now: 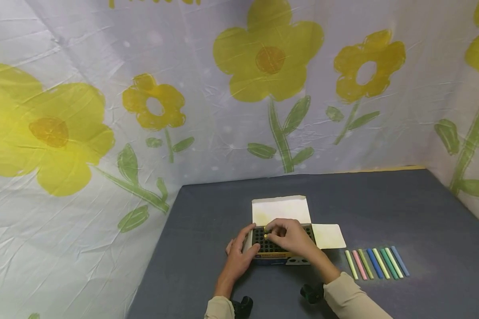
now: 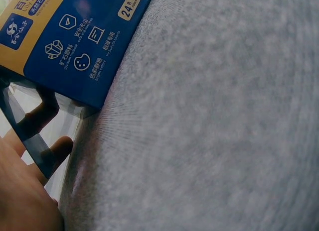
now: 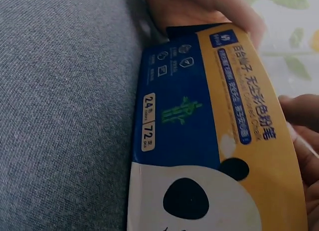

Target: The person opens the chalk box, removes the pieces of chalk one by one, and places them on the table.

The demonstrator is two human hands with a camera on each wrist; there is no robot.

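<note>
An open cardboard chalk box (image 1: 271, 261), blue and yellow with a panda print, stands on the table with its lid tilted back. A black insert (image 1: 259, 237) full of round holes fills it. My left hand (image 1: 238, 254) grips the box's left end, thumb at the front corner and fingers toward the back; in the left wrist view its fingers are partly behind the side flap (image 2: 30, 131). Over the insert, my right hand (image 1: 291, 239) pinches a small yellow chalk stick (image 1: 265, 236), mostly hidden by the fingers. Another yellow tip shows by the index finger.
Right of the box, several chalk sticks (image 1: 377, 263) in green, pink, blue and pale yellow lie in a row on the dark grey table (image 1: 215, 208). The box's white side flap (image 1: 329, 236) sticks out to the right. A flower-printed curtain (image 1: 223, 146) hangs behind.
</note>
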